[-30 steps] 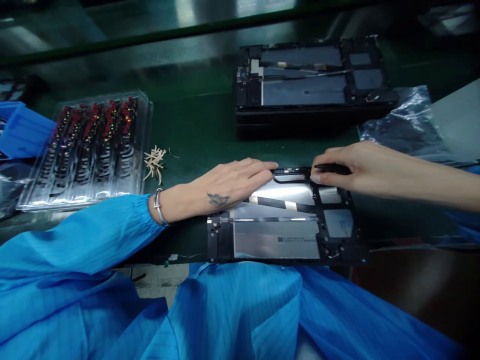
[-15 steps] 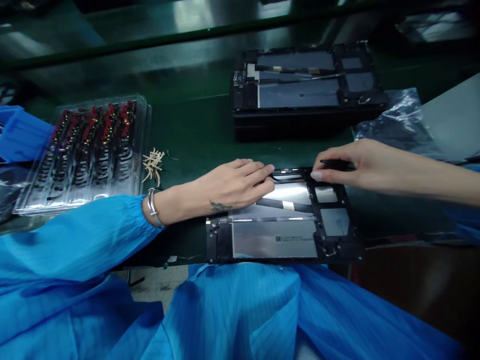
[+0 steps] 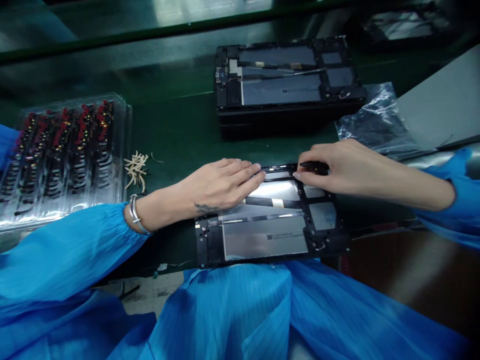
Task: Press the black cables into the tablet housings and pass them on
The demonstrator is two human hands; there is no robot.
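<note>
An opened tablet chassis [image 3: 270,235], with a black frame and silvery battery panels, lies flat at the near edge of the green bench. My left hand [image 3: 210,187] rests palm down on its upper left part, fingers together, fingertips at the far rim. My right hand [image 3: 337,167] is at the chassis's far right edge and pinches a thin black tool [image 3: 313,165] whose tip points left toward my left fingertips. Both arms wear blue sleeves.
A stack of similar opened chassis [image 3: 285,82] stands farther back. A clear blister tray of small red-and-black parts [image 3: 60,155] lies at the left, a heap of pale peeled strips [image 3: 135,167] beside it. Crumpled plastic film [image 3: 375,122] and a grey sheet [image 3: 442,105] sit at the right.
The view has shifted so everything sits further left in frame. Both hands stay on the chassis's far edge, the right hand's tool drawn slightly closer to the left fingertips.
</note>
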